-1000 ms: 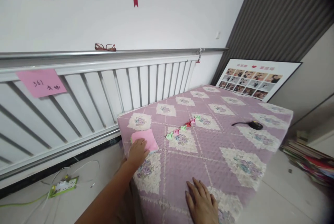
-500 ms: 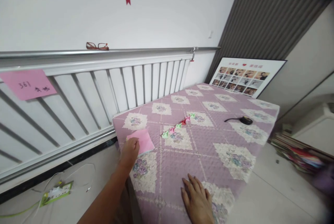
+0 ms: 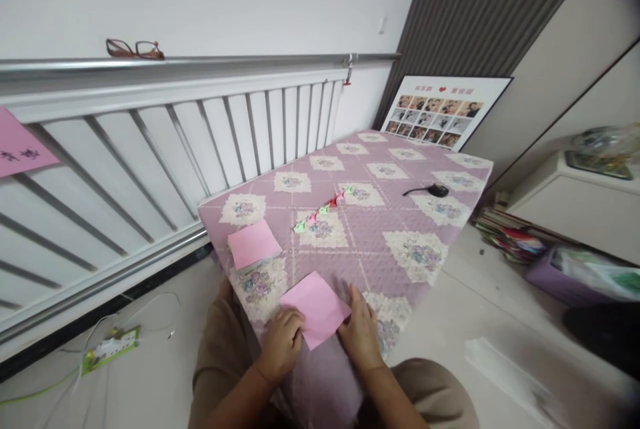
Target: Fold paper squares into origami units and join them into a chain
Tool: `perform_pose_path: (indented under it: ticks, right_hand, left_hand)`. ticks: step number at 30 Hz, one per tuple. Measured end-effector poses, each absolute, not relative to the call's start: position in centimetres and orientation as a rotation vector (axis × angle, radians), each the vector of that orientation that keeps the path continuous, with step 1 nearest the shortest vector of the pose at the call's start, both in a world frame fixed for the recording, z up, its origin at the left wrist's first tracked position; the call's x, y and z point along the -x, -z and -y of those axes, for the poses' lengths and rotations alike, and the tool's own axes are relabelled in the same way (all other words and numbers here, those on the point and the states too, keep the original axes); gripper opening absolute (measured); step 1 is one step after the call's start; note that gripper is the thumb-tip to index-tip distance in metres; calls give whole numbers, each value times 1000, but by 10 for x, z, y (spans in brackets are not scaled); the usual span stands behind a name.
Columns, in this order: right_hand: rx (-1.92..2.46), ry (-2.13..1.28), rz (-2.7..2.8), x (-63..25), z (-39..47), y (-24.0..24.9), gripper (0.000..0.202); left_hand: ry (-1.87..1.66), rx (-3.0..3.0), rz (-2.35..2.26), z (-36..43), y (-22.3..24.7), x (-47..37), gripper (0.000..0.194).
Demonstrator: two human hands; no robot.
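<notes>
Before me lies a square sheet of pink paper (image 3: 316, 308), turned so that its corners point toward and away from me. My left hand (image 3: 286, 341) pinches its left corner, fingers curled over the edge. At the right corner is my right hand (image 3: 361, 330), its thumb and fingers closed about the paper's edge; the contact is partly hidden. Beyond my left hand rests a stack of pink paper squares (image 3: 254, 244). A slanting row of small folded paper pieces (image 3: 324, 210), green, pink and red, lies farther back on the patterned tablecloth (image 3: 345, 252).
A black corded object (image 3: 438, 190) lies at the table's right. Behind stand a white radiator (image 3: 240, 129) and a photo board (image 3: 435, 112). Glasses (image 3: 134, 49) sit on the pipe. On the floor are a power strip (image 3: 111, 348) and a purple bin (image 3: 555, 276).
My left hand has left the paper stack and come back toward me with one pink sheet. My right hand has moved from lying flat to the sheet's right corner. The view has shifted.
</notes>
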State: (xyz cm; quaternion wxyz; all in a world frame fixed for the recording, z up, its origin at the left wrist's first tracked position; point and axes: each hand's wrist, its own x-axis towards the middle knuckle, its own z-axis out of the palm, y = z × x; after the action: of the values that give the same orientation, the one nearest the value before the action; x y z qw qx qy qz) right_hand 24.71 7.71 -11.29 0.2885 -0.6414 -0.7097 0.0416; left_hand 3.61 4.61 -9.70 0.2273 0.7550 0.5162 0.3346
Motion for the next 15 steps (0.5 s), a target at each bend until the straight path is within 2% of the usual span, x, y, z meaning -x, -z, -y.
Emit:
perform_pose_path:
  ticks: [2, 5, 7, 11, 15]
  right_hand:
    - [1639, -122, 1944, -247, -76, 109, 62]
    - [1447, -133, 2025, -247, -75, 105, 32]
    - [1337, -122, 2033, -246, -74, 102, 19]
    - [1200, -111, 2097, -242, -61, 98, 17]
    - [1160, -191, 2155, -242, -29, 100, 20]
  left_hand:
    - [-925, -2085, -1416, -44, 99, -32, 26]
    - [-944, -2090, -1414, -40, 99, -27, 28]
    - [-943, -2102, -1446, -37, 98, -25, 31]
    - [-891, -2170, -1501, -33, 95, -17, 42]
    - [-842, -2238, -1363, -31, 96, -2, 29]
